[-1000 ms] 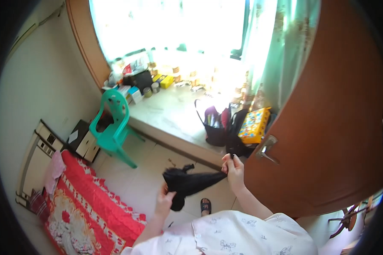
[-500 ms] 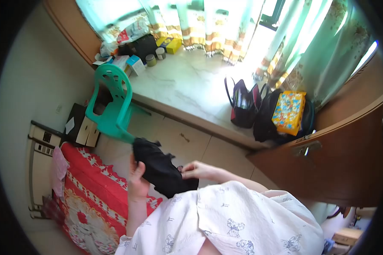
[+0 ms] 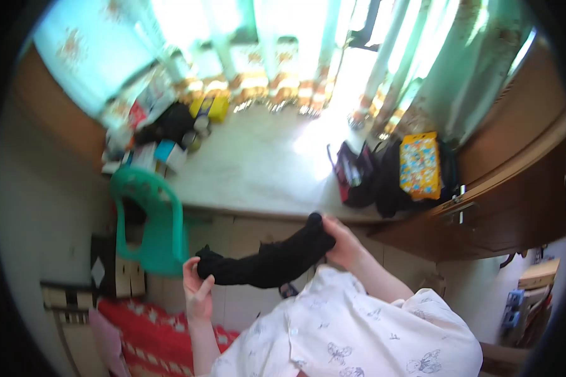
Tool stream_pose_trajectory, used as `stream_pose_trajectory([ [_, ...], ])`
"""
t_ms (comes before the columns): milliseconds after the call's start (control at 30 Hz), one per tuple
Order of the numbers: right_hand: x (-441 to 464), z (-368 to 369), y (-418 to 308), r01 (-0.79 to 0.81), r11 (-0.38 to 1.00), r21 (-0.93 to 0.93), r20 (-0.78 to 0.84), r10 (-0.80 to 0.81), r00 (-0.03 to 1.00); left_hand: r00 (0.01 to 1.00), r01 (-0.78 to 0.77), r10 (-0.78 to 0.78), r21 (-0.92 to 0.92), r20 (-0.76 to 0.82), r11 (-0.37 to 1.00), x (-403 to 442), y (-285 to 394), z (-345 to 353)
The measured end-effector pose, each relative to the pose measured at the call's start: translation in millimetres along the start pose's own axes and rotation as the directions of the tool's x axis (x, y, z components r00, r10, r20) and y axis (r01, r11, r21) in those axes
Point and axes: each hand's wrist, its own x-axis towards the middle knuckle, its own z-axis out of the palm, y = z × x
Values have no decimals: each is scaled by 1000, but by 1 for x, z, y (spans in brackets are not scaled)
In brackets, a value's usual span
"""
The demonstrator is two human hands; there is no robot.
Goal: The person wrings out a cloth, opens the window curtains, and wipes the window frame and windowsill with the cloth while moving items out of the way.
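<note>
A black cloth item (image 3: 264,262) stretches between my two hands in front of my white patterned shirt. Its left end is pinched between the thumb and fingers of my left hand (image 3: 199,290). At the upper right end, my right hand (image 3: 342,242) grips the cloth, with some of its fingers hidden behind the fabric. The cloth sags a little in the middle, above the floor. Part of a dark sandal (image 3: 288,290) shows below it.
A green plastic chair (image 3: 160,242) stands at the left, by the marble window ledge (image 3: 264,166). Bags and a yellow patterned pack (image 3: 420,166) sit on the ledge's right end. A wooden door (image 3: 484,226) is at the right, a red bedspread (image 3: 144,333) at lower left.
My right hand has moved up and right, drawing the black cloth out lengthwise; it was bunched lower half a second ago. The view has turned and come nearer the ledge.
</note>
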Motion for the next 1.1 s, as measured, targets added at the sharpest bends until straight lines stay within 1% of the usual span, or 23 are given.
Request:
stream_pose_trajectory([
  [67,2,32,-28,123,965,-233,282,-54,958,994,-66,61,55,88,996,37,-10,13],
  [133,17,34,-53,149,986,80,304,-166,938,985,-129,113,122,132,984,74,-13,31],
  [200,54,20,-80,206,976,-67,166,-193,967,995,13,-10,27,-98,1000,103,-19,46],
  [233,86,-10,-81,212,856,-472,103,-186,977,990,8,-1,51,-142,999,124,-32,42],
  [267,95,-11,-88,231,185,-955,168,-302,938,991,1,6,53,-134,999,134,-37,44],
  [333,116,-14,-107,391,189,-901,343,-243,907,967,-55,86,131,-240,990,164,-45,53],
  [367,113,11,-124,331,616,-715,304,-152,940,990,-32,50,135,-132,990,178,-50,44],
  [400,120,16,-137,260,846,-466,328,-107,939,991,-29,47,142,-125,989,191,-49,51],
  [467,130,30,-161,227,971,-82,163,-211,964,983,2,2,21,-186,1000,219,-51,68],
  [500,154,19,-167,264,951,-160,134,-244,960,973,18,-11,26,-230,1000,239,-58,60],
  [533,181,1,-169,334,611,-718,110,-374,921,967,28,0,108,-254,994,254,-65,52],
  [600,201,-3,-188,343,470,-813,195,-335,922,973,-49,107,268,-206,962,275,-61,65],
  [633,202,-6,-196,353,739,-574,205,-287,936,975,-40,97,271,-199,962,285,-55,70],
  [667,186,17,-211,299,917,-265,233,-240,942,984,-22,49,160,-170,987,293,-46,74],
  [700,173,36,-223,277,945,-174,205,-241,949,990,4,2,47,-142,999,299,-40,73],
  [733,176,38,-227,269,959,-95,201,-246,948,989,14,-7,47,-146,999,309,-43,68],
  [800,227,-6,-216,350,678,-647,143,-344,928,985,98,-80,113,-153,989,340,-62,57],
  [833,234,-14,-212,322,304,-897,161,-455,876,992,83,-62,207,-106,975,351,-70,49],
  [867,230,-5,-211,321,313,-894,147,-471,870,998,60,-48,303,-48,951,363,-72,42],
  [933,206,34,-214,360,807,-468,127,-341,931,984,158,-163,87,64,984,380,-55,58],
  [1000,199,54,-208,463,768,-443,69,-485,872,952,209,-233,134,198,969,407,-60,53],
  [1067,209,58,-195,515,831,-211,-102,-543,833,942,248,-280,178,184,952,439,-83,23],
  [1100,208,66,-190,511,852,-111,-121,-522,844,945,170,-294,553,143,816,453,-87,14],
])
